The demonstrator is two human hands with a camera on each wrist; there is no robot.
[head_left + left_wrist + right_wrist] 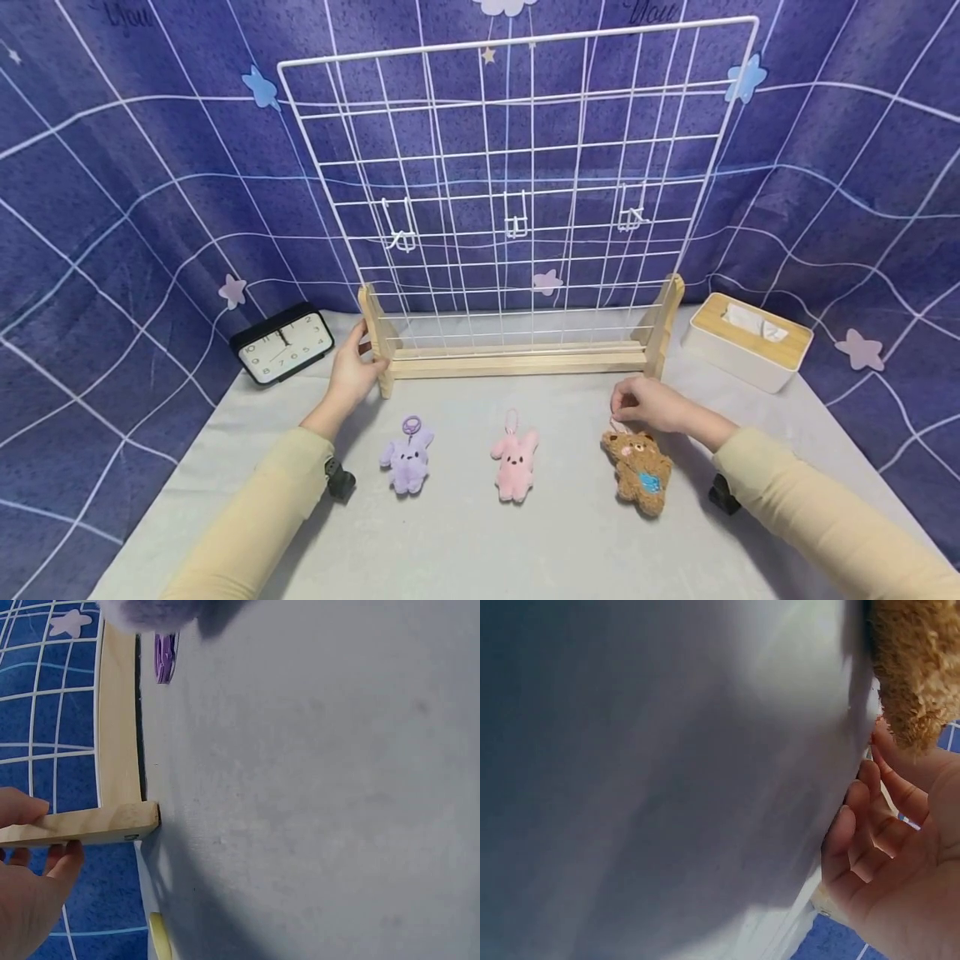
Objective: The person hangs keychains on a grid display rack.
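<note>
My left hand (pixel 356 367) grips the left wooden foot (pixel 112 823) of the white wire grid rack (pixel 517 150), thumb on one side and fingers on the other. With thumb and forefinger, my right hand (pixel 651 403) pinches the cord loop at the head of a brown bear plush keychain (pixel 639 471) with a blue patch. In the right wrist view, part of the bear's fur (pixel 919 667) shows above the hand. A pink bunny plush keychain (pixel 515 468) lies in the middle of the table, and a purple plush keychain (pixel 408 463) lies to its left.
Three white wire hooks hang on the grid, at left (pixel 400 229), middle (pixel 516 218) and right (pixel 632 215). A black-framed clock (pixel 283 346) stands at the left, a tissue box (pixel 742 350) at the right. Behind them hangs a blue curtain (pixel 172 125).
</note>
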